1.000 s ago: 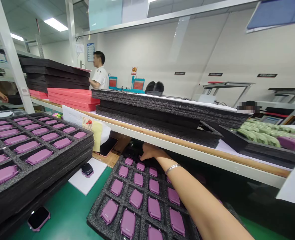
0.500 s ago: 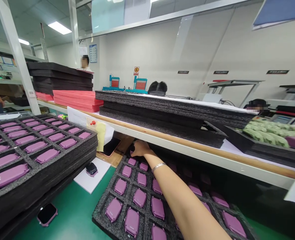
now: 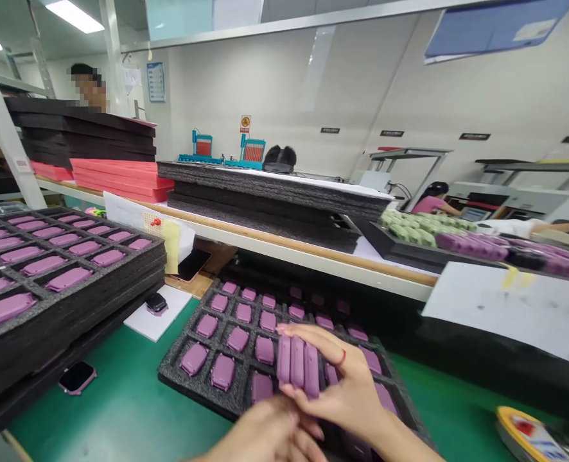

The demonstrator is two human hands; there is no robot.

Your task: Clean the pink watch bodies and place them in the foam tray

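**A:** Nearest us, what do the two hands show?

**B:** The right hand (image 3: 347, 394) has its fingers drawn together and clamped, against the thumb, on three purple watch cases (image 3: 297, 360), which it holds side by side. The left hand (image 3: 265, 439) has its fingers curled just below those cases. Whether they grip anything cannot be told.

**A:** And under the fingers?

**B:** A black foam tray (image 3: 192, 390) lies on the green bench (image 3: 121, 410), beneath and beyond the fingertips. Its pockets hold more purple cases.

**A:** Left of the fingers?

**B:** A loose watch (image 3: 77, 377) lies screen up on the bench, well apart from them. Farther off is a second watch (image 3: 157, 303) on a white card (image 3: 166, 317). Beside both stands a stack of filled foam trays (image 3: 72, 282).

**A:** Beyond the fingers?

**B:** A shelf (image 3: 284, 247) bears black foam sheets (image 3: 265, 192) and, to their left, red foam sheets (image 3: 121, 179). To the right of the fingers on that shelf is a tray of green cases (image 3: 412, 228).
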